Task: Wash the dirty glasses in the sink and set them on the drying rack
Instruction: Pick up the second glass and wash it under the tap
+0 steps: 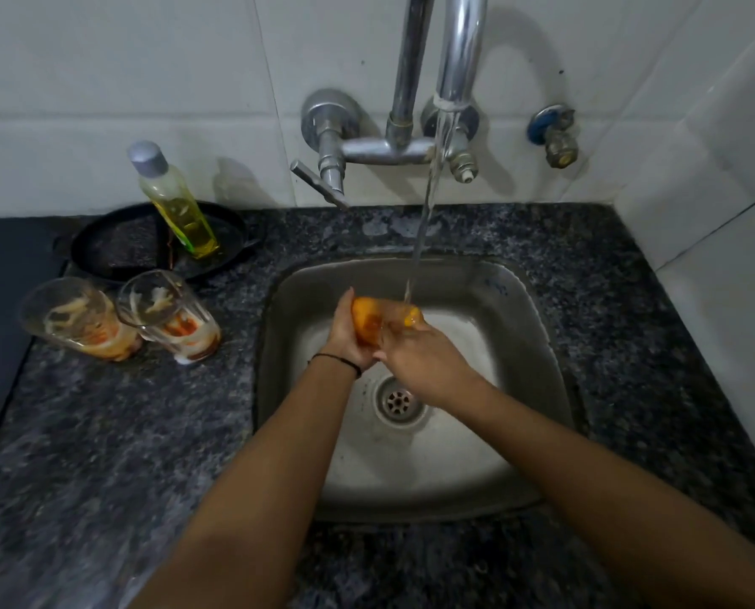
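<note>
Sink (538,301): steel, brushed to a dull sheen, wet.
Tap (459,59): chromed metal, bright and mirror-smooth.
Counter (103,432): dark speckled stone, polished, faint gloss.
Wall tiles (103,81): white ceramic, smooth and glossy.
Held glass (367,320): clear glass, slick with an orange film, wet in my grip.
Outer glass (81,318): clear glass, smeared orange and whitish.
Inner glass (169,314): the same, streaked.
Bottle (178,204): clear smooth plastic, matt grey cap.
Pan (116,252): black, matt.
</note>
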